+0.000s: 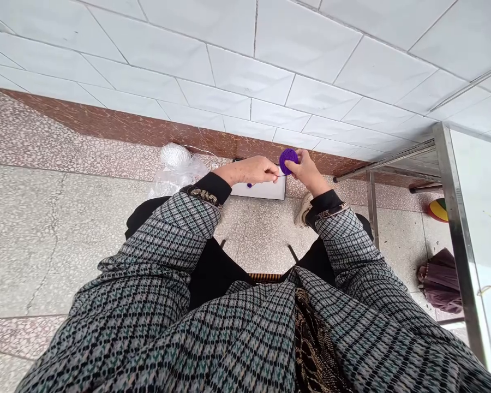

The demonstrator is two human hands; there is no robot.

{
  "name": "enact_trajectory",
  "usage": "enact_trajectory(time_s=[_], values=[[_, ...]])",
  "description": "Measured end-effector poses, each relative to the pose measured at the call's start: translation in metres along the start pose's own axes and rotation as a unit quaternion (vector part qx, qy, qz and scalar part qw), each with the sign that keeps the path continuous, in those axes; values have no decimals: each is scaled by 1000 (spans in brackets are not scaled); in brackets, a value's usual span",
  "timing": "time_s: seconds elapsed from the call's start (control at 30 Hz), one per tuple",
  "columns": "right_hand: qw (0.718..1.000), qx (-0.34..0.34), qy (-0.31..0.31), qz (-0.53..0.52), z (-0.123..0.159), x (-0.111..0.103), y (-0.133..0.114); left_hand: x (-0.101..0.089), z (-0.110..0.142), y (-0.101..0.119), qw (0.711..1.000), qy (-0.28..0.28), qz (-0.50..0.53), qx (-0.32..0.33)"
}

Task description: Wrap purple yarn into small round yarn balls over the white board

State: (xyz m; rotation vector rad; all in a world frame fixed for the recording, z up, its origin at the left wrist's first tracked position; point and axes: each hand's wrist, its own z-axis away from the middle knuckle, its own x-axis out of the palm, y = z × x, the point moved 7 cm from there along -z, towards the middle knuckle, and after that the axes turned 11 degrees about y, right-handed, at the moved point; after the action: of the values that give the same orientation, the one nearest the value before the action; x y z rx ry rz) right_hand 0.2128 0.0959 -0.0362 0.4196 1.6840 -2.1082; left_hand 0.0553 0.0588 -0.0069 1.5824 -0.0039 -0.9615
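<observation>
A round ball of purple yarn [288,161] is gripped by my right hand [307,170], its thumb pressed over the front. My left hand [256,170] is closed, pinching a strand of the yarn that runs across to the ball. Below my hands a shallow white box [265,190] with a dark rim lies on the floor. A small purple bit of yarn [249,185] shows over the box, under my left hand. To the left sits a ball of white yarn [175,157] among clear plastic bags [175,180].
A white tiled wall [229,71] with a brown skirting [147,121] stands directly ahead. On the right is a metal-framed table [450,180]. Beneath it lie a dark maroon cloth-like item [441,281] and a yellow, red and green object [437,209]. A shoe [303,210] rests beside the box.
</observation>
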Motion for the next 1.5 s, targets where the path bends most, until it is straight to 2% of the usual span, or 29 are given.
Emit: enact_trajectory(time_s=[0.07,0.17,0.3,0.4,0.5,0.6,0.73,0.8,0.87,0.93,1.0,1.13,1.23,1.37,1.5], values=[[999,-21,-37,16,2,2,-1,-5,1,-2,1000,10,-2,0],[989,-28,-144,15,13,11,-4,-15,0,-4,999,46,-1,14],[954,-28,-294,-40,34,22,-16,-32,-3,-10,990,139,-4,11],[930,-49,-351,-101,46,26,-27,-37,-4,-16,986,166,-4,-3],[929,-58,-329,-162,45,24,-34,-35,-5,-22,984,171,-17,-39],[946,-42,-222,-232,30,15,-33,-24,-6,-25,986,154,-32,-64],[966,5,-59,-250,11,0,-21,7,-8,-12,999,45,-23,-11],[979,27,7,-201,7,-6,-15,20,-5,-3,1000,-20,-2,22],[991,43,34,-124,7,-8,-10,23,-2,3,998,-50,16,37],[997,58,1,-46,10,-3,-8,13,-1,5,999,-24,24,39],[994,69,-83,-12,15,6,-7,-5,0,1,999,42,17,28],[957,38,-280,-66,34,21,-18,-40,2,-9,986,166,7,1],[927,-4,-354,-125,45,24,-29,-50,3,-14,977,210,4,-28],[916,5,-363,-170,45,25,-29,-51,4,-15,975,218,12,-42],[919,31,-273,-282,30,15,-28,-55,5,-22,971,231,-9,-53]])
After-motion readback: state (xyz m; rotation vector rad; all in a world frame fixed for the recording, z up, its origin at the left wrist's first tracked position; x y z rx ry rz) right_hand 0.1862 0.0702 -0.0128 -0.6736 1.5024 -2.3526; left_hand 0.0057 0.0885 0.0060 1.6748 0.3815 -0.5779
